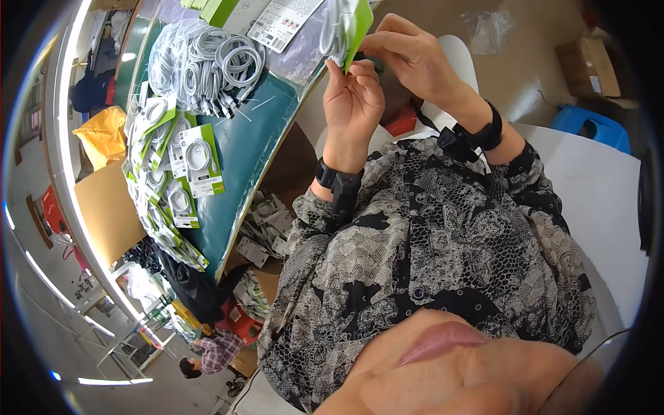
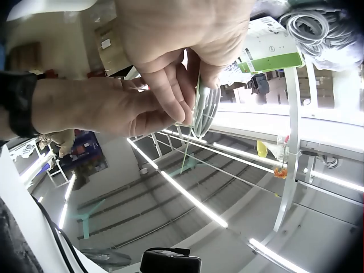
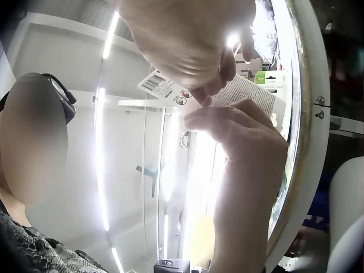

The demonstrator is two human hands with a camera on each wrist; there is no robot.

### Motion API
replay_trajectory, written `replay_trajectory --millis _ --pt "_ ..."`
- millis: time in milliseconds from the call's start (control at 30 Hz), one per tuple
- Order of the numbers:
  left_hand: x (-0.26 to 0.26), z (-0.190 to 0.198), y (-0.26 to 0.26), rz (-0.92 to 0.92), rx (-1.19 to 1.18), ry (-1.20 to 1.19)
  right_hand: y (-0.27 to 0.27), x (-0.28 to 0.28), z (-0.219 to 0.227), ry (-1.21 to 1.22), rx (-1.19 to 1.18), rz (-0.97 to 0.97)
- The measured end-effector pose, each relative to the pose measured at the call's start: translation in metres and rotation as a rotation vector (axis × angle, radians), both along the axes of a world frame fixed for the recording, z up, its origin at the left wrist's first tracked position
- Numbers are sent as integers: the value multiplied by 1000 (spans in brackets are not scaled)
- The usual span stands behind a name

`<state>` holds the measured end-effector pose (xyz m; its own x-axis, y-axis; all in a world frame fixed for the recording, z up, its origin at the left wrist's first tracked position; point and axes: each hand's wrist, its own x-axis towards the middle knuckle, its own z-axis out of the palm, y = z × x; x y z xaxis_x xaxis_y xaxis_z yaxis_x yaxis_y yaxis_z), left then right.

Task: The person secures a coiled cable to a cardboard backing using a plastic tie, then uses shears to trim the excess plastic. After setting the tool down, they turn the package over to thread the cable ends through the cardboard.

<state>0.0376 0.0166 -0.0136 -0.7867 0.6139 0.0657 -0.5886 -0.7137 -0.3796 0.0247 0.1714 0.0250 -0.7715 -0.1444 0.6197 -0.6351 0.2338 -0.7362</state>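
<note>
My left hand (image 1: 354,104) pinches the lower edge of a green and white packaging card (image 1: 357,38) with a coil of grey cable (image 1: 335,31) on it. In the left wrist view the cable coil (image 2: 208,111) is seen edge-on beside the fingers. My right hand (image 1: 422,66) is at the card's back, thumb and fingertips brought together. A thin strip (image 2: 185,151) trails down from those fingertips. Printed text and a barcode show on the card's back (image 3: 161,85) in the right wrist view, partly hidden by both hands.
On the green table (image 1: 252,149) lie a bag of coiled grey cables (image 1: 207,62), carded cables (image 1: 166,173) in a heap, and loose thin strips. Printed cards (image 1: 283,24) lie at the table's far end. A blue stool (image 1: 591,128) and cardboard box (image 1: 588,66) stand on the floor.
</note>
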Motion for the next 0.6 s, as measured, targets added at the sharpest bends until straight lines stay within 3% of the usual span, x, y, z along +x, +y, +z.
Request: replay_trajectory --millis 500,600 --pt "5 0 -5 19 -112 14 8 0 -11 41 81 -44" --pt "5 0 -5 25 -144 27 6 0 -9 50 39 -143"
